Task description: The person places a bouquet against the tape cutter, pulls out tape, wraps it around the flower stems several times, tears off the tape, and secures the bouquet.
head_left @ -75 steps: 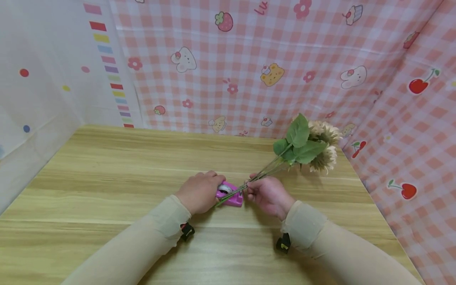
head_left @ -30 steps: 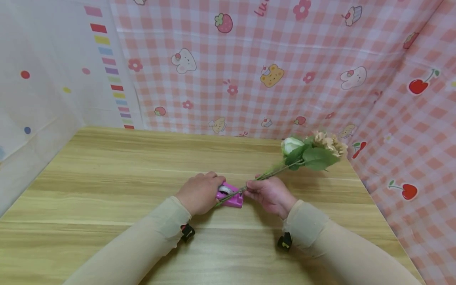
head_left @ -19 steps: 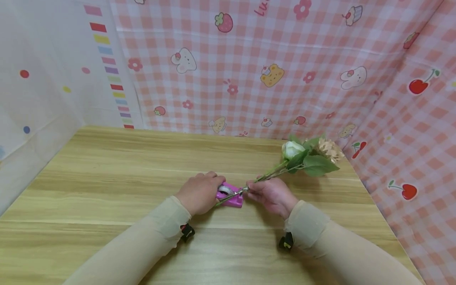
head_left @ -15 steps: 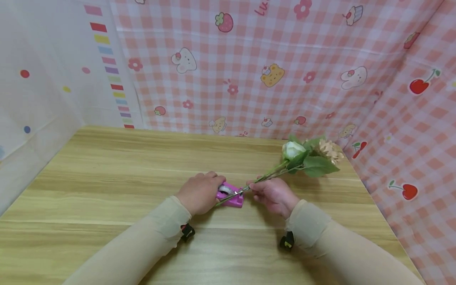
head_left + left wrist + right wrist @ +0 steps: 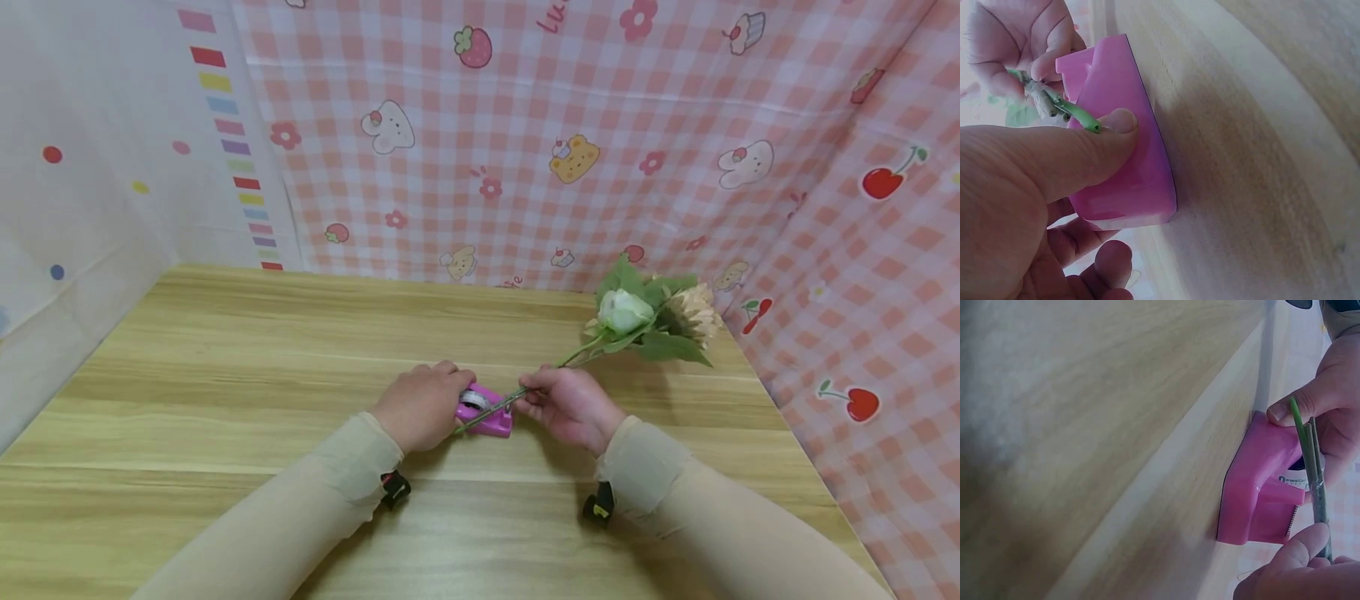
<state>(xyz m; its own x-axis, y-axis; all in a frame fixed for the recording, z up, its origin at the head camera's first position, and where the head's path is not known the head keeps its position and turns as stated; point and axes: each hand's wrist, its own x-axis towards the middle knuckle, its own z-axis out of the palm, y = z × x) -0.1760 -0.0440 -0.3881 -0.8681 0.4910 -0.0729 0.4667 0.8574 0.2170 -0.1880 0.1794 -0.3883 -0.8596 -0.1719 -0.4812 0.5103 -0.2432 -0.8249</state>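
Note:
In the head view my left hand (image 5: 420, 406) holds a pink tape dispenser (image 5: 492, 424) against the table, its thumb pressed along the near side in the left wrist view. A roll of tape (image 5: 1295, 480) sits in the dispenser, beside its toothed cutting edge. My right hand (image 5: 573, 408) pinches the stems (image 5: 1317, 494) of a small bunch of artificial flowers just right of the dispenser. The stems slant over the dispenser, and a shiny clear patch like tape shows on them. A white rose (image 5: 625, 312), peach blooms (image 5: 697, 313) and green leaves (image 5: 677, 347) point toward the back right.
The wood-grain table (image 5: 247, 367) stretches around both hands. Behind it hangs a pink checked cloth (image 5: 435, 175), with more checked cloth (image 5: 862, 333) along the right side and a white dotted cloth (image 5: 90, 192) on the left.
The bunch has turned about its stems in my right hand, bringing the white rose into view, now facing forward. My left hand and the dispenser have stayed in place.

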